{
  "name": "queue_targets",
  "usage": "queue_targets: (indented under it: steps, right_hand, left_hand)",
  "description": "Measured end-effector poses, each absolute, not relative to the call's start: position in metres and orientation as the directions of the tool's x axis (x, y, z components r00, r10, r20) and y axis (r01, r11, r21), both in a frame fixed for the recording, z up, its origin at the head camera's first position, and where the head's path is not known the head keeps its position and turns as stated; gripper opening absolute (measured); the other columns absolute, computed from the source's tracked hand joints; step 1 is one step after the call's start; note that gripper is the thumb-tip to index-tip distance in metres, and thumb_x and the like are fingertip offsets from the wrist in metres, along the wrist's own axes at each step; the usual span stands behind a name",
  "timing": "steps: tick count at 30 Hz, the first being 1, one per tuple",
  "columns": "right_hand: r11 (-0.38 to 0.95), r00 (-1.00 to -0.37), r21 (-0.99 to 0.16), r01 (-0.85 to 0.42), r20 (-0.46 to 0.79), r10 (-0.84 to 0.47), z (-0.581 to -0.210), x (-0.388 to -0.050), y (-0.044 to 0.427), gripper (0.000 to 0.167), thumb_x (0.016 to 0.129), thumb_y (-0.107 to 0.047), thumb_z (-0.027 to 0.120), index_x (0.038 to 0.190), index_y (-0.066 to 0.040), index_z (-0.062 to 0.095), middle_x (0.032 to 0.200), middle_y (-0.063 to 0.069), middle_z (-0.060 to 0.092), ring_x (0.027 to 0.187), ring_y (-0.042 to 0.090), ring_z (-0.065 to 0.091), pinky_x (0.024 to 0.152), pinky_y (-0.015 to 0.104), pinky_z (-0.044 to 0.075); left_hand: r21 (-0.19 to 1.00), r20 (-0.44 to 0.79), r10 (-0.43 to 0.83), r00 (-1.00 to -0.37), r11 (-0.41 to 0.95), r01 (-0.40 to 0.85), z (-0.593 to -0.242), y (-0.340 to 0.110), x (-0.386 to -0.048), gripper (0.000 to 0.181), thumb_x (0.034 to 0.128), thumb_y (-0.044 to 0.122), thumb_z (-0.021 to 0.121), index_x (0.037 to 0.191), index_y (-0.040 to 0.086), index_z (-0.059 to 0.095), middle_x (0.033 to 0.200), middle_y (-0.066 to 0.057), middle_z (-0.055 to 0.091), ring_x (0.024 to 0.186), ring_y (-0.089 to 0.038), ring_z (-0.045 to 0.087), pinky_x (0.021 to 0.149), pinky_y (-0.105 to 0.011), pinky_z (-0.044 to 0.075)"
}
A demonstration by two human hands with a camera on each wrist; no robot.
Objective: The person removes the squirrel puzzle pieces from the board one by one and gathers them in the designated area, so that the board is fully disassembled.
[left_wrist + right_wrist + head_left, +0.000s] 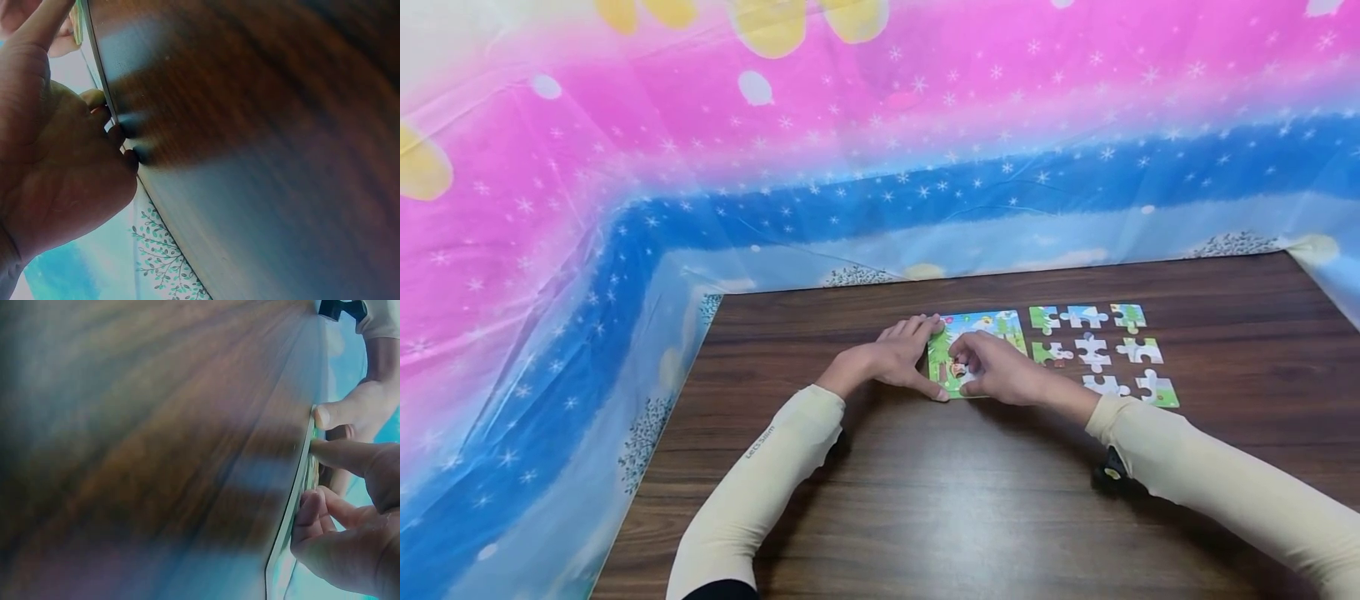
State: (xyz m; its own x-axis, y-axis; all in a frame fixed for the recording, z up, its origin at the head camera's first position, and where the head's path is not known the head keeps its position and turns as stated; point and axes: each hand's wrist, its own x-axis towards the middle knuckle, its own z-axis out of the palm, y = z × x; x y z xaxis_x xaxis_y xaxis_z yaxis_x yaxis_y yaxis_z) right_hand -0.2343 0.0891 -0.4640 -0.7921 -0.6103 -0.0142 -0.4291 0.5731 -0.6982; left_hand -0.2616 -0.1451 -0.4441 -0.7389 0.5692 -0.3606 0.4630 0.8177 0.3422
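A flat picture puzzle board [1012,327] lies on the dark wood table, printed with green trees and blue sky. My left hand [901,354] rests along its left side, fingers spread over the upper corner and thumb at the lower edge. Bent over the middle of the board is my right hand [1000,367], its fingers curled and thumb low. In the right wrist view the thumb and fingertips of the right hand [356,512] touch the board's surface, a gap between them. Whether a piece is under these fingertips is hidden.
Several loose jigsaw pieces [1093,352] lie in rows right of the board, the nearest ones close to the right forearm. Brown tabletop [880,500] stretches in front. A pink and blue cloth [880,150] hangs behind the table's far edge.
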Motion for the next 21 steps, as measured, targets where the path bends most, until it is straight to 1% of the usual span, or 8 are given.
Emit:
queue_targets:
  steps: [4,9,15,21]
  right_hand:
    - [0.600,-0.790,-0.655,-0.460,-0.007,-0.613,-0.460,-0.234,0.087,0.053,0.085,-0.007,0.085,0.132,0.001,0.063,0.117,0.014,0.067,0.101,0.022,0.065,0.091,0.041,0.058]
    - [0.637,-0.803,-0.614,-0.466,-0.008,-0.596,-0.458,-0.235,0.085,0.054,0.083,-0.013,0.084,0.132,0.000,0.066,0.116,0.012,0.070,0.097,0.020,0.067,0.087,0.039,0.059]
    - [0.625,-0.822,-0.645,-0.440,0.008,-0.570,-0.462,-0.235,0.093,0.055,0.080,-0.013,0.084,0.131,-0.001,0.068,0.111,0.010,0.072,0.094,0.018,0.067,0.084,0.036,0.059]
    - [0.594,-0.831,-0.672,-0.441,0.057,-0.553,-0.465,-0.223,0.121,0.056,0.079,-0.012,0.086,0.133,-0.005,0.069,0.108,0.005,0.073,0.093,0.015,0.066,0.081,0.032,0.059]
  left_hand:
    - [0.336,-0.362,0.570,-0.737,0.818,0.467,-0.444,-0.146,-0.262,0.123,0.0876,0.071,0.074,0.172,0.020,0.001,0.180,-0.011,0.001,0.168,-0.030,0.001,0.136,-0.055,0.011]
    - [0.331,-0.366,0.573,-0.733,0.817,0.473,-0.442,-0.146,-0.263,0.124,0.0875,0.071,0.074,0.172,0.020,0.000,0.180,-0.011,0.000,0.168,-0.030,0.001,0.136,-0.055,0.012]
    - [0.337,-0.367,0.576,-0.730,0.814,0.472,-0.443,-0.146,-0.263,0.123,0.0880,0.068,0.075,0.172,0.019,0.000,0.180,-0.011,0.001,0.168,-0.031,0.003,0.135,-0.056,0.013]
    - [0.344,-0.361,0.583,-0.728,0.809,0.477,-0.445,-0.146,-0.263,0.124,0.0877,0.068,0.075,0.172,0.018,0.000,0.180,-0.012,0.000,0.168,-0.032,0.004,0.135,-0.056,0.012]
